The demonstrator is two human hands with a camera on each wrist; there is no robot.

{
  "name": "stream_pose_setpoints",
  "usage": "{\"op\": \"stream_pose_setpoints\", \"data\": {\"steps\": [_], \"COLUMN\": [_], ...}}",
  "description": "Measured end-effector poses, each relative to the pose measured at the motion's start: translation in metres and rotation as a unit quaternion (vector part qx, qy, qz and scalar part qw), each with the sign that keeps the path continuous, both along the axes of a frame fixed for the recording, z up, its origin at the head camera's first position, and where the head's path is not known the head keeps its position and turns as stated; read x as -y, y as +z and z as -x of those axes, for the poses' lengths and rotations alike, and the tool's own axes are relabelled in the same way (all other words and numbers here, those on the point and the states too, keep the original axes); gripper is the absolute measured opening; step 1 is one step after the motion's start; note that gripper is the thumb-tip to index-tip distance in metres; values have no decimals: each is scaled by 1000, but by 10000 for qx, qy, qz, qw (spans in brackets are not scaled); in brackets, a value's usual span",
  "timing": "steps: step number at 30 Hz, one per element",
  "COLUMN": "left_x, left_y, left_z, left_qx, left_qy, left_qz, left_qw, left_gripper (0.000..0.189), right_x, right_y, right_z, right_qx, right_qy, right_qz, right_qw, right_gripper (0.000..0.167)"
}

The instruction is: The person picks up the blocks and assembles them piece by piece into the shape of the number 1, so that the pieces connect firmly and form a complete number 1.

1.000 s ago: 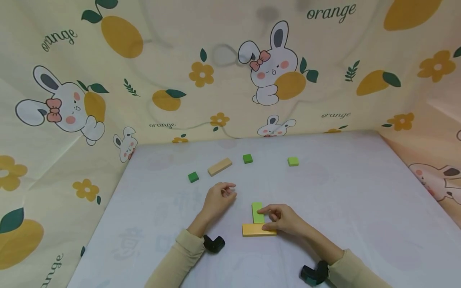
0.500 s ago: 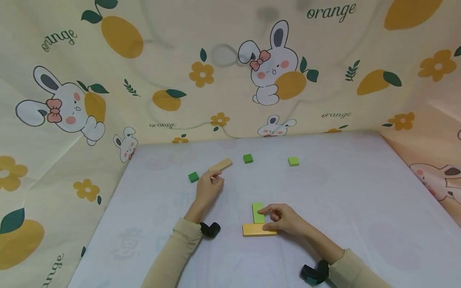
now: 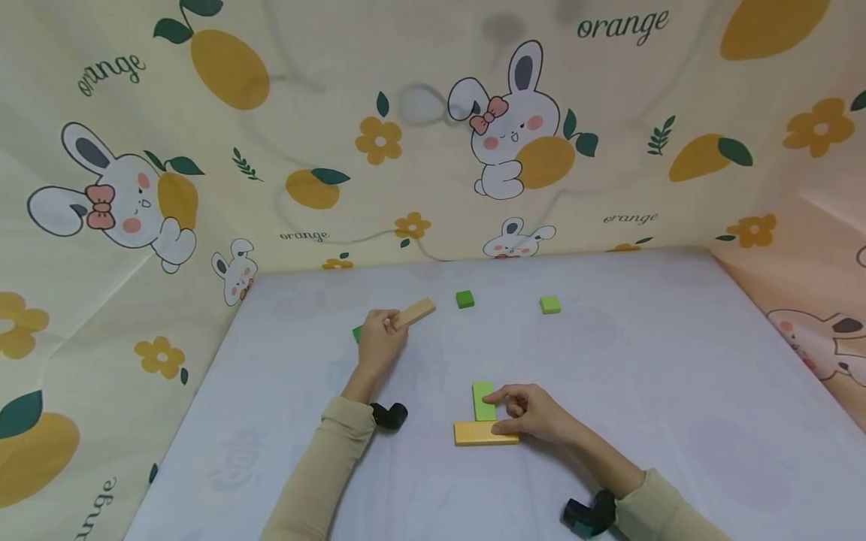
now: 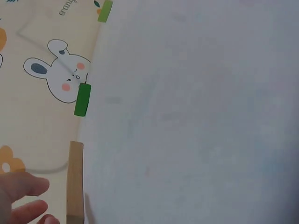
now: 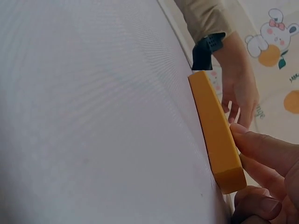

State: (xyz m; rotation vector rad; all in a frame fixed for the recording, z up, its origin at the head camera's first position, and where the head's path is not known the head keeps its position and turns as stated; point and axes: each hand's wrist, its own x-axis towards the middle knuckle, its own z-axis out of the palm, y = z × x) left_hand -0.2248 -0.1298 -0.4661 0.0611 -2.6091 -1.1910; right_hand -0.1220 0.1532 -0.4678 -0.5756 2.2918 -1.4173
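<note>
My left hand (image 3: 380, 347) is at the near end of a plain wooden block (image 3: 416, 313). In the left wrist view, its bent fingers (image 4: 28, 184) lie beside the upright-looking side of that wooden block (image 4: 75, 182), with a gap between; the thumb is out of sight. The right hand (image 3: 534, 413) rests its index fingertip on a light green block (image 3: 482, 400) and its thumb on a yellow block (image 3: 476, 433). These two blocks meet in an upside-down T. The right wrist view has the thumb against the edge of the yellow block (image 5: 215, 135), other fingers curled beneath.
A dark green cube (image 3: 356, 333) is partly hidden behind the left hand. Farther back lie another green cube (image 3: 464, 300) and a light green one (image 3: 551, 304). A white cloth (image 3: 643, 361) covers the table, with a printed curtain (image 3: 419, 173) rising behind it.
The left hand has moved away to the far left, up to the wooden block, and now covers part of the dark green cube. The right hand and its two blocks stay put.
</note>
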Motion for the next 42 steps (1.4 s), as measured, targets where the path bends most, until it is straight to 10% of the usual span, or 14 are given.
{"op": "stream_pose_setpoints", "data": {"steps": [16, 42], "left_x": [7, -1], "left_y": [-3, 2], "left_z": [9, -2], "left_qx": [816, 1062], "left_qy": [-68, -555], "left_qz": [598, 623], "left_qw": [9948, 9908], "left_gripper": [43, 45], "right_x": [0, 0], "right_y": [-1, 0], "right_z": [0, 0], "right_qx": [54, 119], "right_qy": [15, 1], "right_qz": [71, 80], "right_qw": [10000, 9999], "right_gripper": [43, 44]}}
